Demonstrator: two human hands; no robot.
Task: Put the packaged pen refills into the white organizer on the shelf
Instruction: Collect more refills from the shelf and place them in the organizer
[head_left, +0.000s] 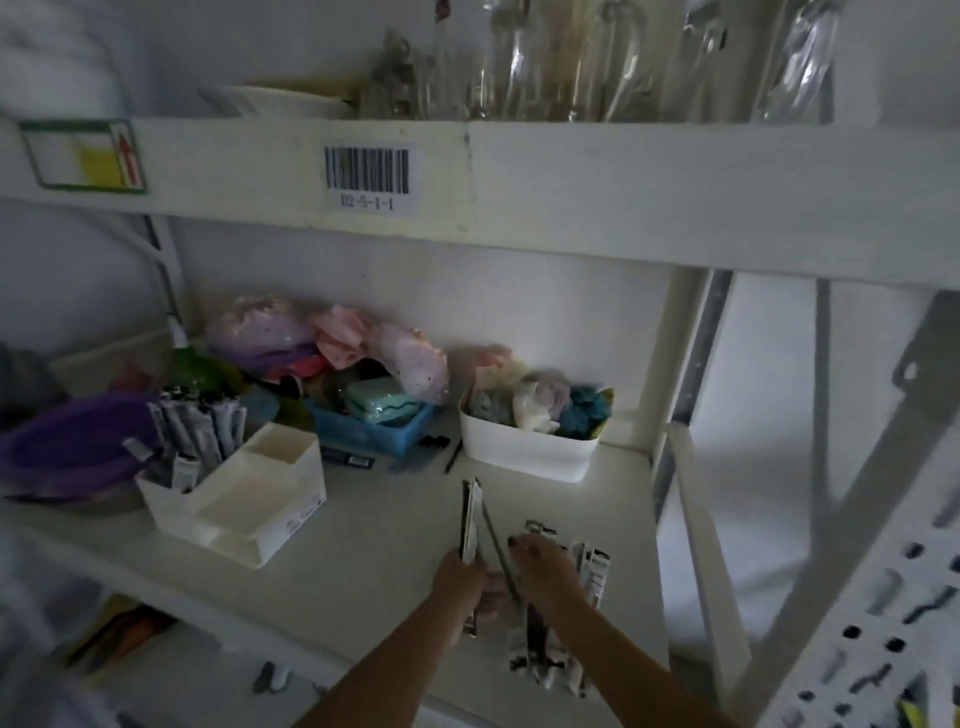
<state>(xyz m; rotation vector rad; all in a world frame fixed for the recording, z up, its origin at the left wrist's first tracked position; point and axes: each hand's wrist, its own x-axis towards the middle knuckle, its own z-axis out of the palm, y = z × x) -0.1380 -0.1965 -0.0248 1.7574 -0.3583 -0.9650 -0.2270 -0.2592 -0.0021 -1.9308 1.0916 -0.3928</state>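
A white organizer (244, 499) with stepped compartments sits on the left of the white shelf (374, 561). Its back-left compartment holds several upright refill packs (200, 431); the front compartments look bare. My left hand (460, 584) is shut on a bundle of packaged pen refills (471, 519) that stands almost upright above the shelf. My right hand (545, 569) presses fingers down on a loose pile of refill packs (550, 639) lying on the shelf's front right. One thin pack slants between both hands; which hand grips it is unclear.
A blue basket (371, 431) with soft colourful items and a white tub (524, 452) of fabric pieces stand at the back. A purple bag (67, 441) lies left of the organizer. A shelf beam with a barcode label (367, 176) runs overhead; a metal upright (691, 384) stands right.
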